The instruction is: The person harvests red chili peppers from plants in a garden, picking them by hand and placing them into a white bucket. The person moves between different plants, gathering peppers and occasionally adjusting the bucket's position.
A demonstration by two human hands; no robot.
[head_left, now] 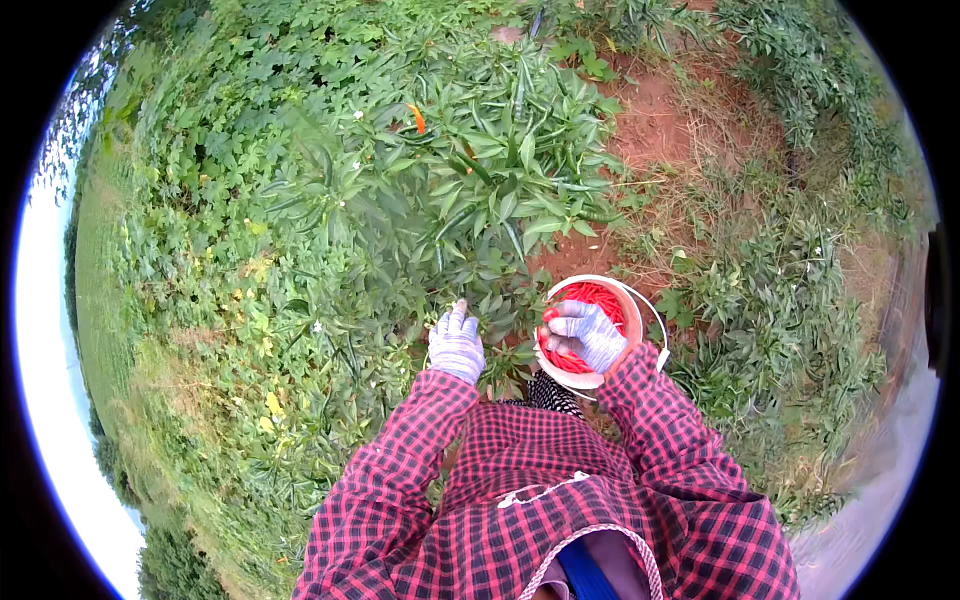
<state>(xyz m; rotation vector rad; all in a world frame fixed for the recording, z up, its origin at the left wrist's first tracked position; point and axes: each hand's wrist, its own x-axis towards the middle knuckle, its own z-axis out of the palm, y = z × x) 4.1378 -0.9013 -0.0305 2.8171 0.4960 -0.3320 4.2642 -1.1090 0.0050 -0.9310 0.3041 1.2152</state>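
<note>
My right hand, in a pale grey-white knit glove, is over a white bucket heaped with slim red chili peppers. Its fingers curl toward the left rim, and a red chili pepper shows at the fingertips. My left hand, gloved the same way, reaches in among the leaves of a chili plant, its fingers stretched out and nothing visible in them. Long green chilies hang on this plant, with one orange-red chili near its top.
Red soil with dry grass runs between the rows. More chili plants stand on the right, and broad-leaved vines cover the left. The bucket's wire handle hangs to its right. Patterned dark cloth lies below the bucket.
</note>
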